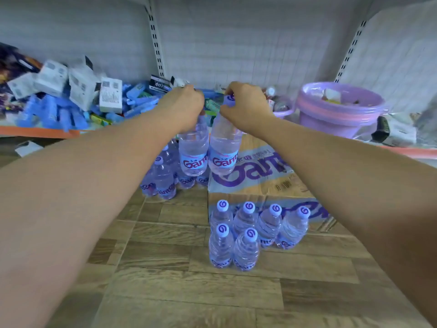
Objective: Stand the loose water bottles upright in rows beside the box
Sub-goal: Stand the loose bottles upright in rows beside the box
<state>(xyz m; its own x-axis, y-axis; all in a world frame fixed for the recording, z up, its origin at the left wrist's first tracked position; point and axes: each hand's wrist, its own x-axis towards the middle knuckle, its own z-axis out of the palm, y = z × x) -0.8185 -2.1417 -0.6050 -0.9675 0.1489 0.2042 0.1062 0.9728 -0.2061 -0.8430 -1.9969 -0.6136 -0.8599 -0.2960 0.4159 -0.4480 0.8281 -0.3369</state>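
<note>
Clear bottle [192,150] gripped in L hand [182,105] (cap hidden); R hand [246,106] grips 2nd bottle [223,150] by cap.

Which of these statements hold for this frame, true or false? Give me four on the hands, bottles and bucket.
1. The left hand grips the left bottle and the right hand grips the right bottle, each at its top. True.
2. Six bottles stand upright in front of the box. True.
3. Those six have no caps. False: each is capped.
4. The purple bucket stands on the floor. False: it sits on the shelf.
</note>
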